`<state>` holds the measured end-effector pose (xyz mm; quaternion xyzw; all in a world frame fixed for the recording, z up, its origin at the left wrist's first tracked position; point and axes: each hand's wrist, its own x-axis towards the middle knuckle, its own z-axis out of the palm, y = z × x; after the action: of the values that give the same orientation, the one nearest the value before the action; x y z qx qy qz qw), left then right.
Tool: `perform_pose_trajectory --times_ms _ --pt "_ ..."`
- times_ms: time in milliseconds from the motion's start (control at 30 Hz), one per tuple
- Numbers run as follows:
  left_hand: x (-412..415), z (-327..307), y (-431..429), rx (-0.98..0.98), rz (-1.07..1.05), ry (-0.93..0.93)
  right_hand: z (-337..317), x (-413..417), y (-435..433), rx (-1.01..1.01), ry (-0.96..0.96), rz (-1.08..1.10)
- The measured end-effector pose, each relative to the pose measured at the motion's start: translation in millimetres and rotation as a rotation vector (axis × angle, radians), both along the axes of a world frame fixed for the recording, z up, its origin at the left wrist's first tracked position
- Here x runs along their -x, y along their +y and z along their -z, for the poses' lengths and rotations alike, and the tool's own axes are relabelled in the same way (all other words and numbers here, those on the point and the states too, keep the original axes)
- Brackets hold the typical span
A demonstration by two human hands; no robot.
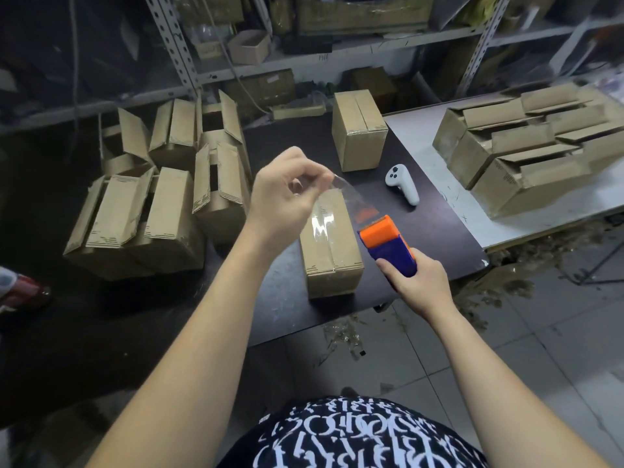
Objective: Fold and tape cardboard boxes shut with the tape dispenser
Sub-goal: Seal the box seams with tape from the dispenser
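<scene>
1. Left hand (pixel 287 194): raised above the table, fingertips pinching the free end of the clear tape.
2. Clear tape (pixel 351 197): strip stretched from the left hand down to the dispenser's orange head.
3. Tape dispenser (pixel 388 244): blue and orange, gripped by the right hand (pixel 418 282), just beside the near box.
4. Near box (pixel 331 261): closed, tape along its top seam, on the dark table (pixel 435 231).
5. Far box (pixel 358 130): closed, at the table's back.
6. White controller (pixel 401 184): lying on the dark table.
7. Open-flapped boxes (pixel 152 204): clustered left.
8. Stacked boxes (pixel 540 146): on the white table (pixel 422 136), right.

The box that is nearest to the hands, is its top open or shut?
Shut. Both top flaps of the box lie flat and meet, with clear tape along the seam.
</scene>
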<state>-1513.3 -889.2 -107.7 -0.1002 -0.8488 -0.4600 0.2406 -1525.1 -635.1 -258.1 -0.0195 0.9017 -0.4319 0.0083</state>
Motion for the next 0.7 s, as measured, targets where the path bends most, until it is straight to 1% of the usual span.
perform_pose_trajectory --times_ms 100,133,200,267,333,500,600,700 --pt "-1 13 17 0.044 0.109 0.013 0 6 -5 0.023 -0.057 0.088" --pt "-3 16 22 0.019 0.117 0.009 1 11 -6 0.050 -0.093 0.137" --pt "-8 19 27 -0.092 0.108 0.005 1 20 -5 0.106 -0.207 0.301" --pt "-12 17 26 -0.174 0.109 0.006 3 23 3 0.032 -0.268 0.407" --pt "-15 16 23 -0.226 0.108 -0.035 7 23 6 -0.088 -0.238 0.380" --pt "-25 20 16 -0.417 0.079 -0.242 21 31 -19 -0.294 -0.216 0.187" --pt "-35 17 15 -0.523 0.097 -0.277 28 37 -27 -0.325 -0.157 0.105" --pt "-40 18 11 -0.553 0.103 -0.322 36 39 -30 -0.333 -0.104 0.025"
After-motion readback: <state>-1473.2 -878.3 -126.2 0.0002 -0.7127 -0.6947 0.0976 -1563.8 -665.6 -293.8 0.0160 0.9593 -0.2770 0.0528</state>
